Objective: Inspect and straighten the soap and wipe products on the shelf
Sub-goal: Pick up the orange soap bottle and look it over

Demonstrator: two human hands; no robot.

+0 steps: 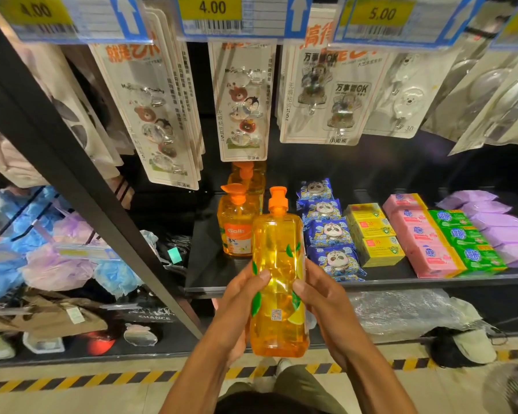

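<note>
Before shelf (281, 286) — both hands grip soap bottle (278, 282), upright, pump up.

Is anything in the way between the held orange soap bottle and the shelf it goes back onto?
Nothing visible does. The left hand and right hand hold the soap bottle before the open shelf edge. A standing bottle and panda wipe packs flank the spot, which the soap bottle hides.
</note>
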